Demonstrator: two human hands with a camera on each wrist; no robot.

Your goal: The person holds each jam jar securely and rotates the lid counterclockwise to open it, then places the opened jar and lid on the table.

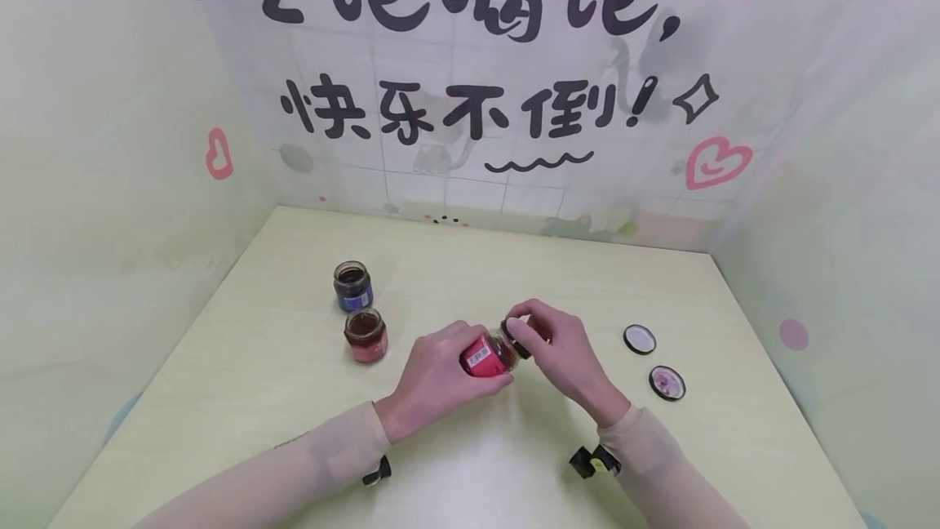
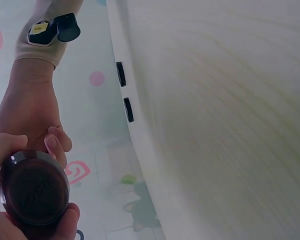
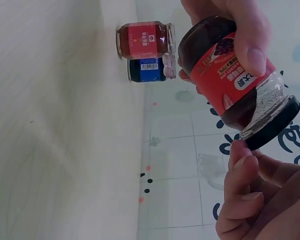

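My left hand (image 1: 436, 366) grips a jam jar (image 1: 483, 357) with a red label, tilted with its neck toward the right. The black lid (image 3: 274, 124) sits on the jar's mouth. Thumb and fingers of my right hand (image 1: 561, 345) pinch this lid by its rim. In the right wrist view, dark jam fills the jar's lower part, and smears coat the glass near the neck. The left wrist view shows the jar's dark round base (image 2: 34, 192) between the left fingers.
Left of the hands stand two uncapped jars, one with a blue label (image 1: 356, 300) and one with a red label (image 1: 367, 347). Two loose lids (image 1: 640, 339) (image 1: 667, 383) lie on the table (image 1: 294, 447) at the right. A printed curtain (image 1: 455, 186) borders the table.
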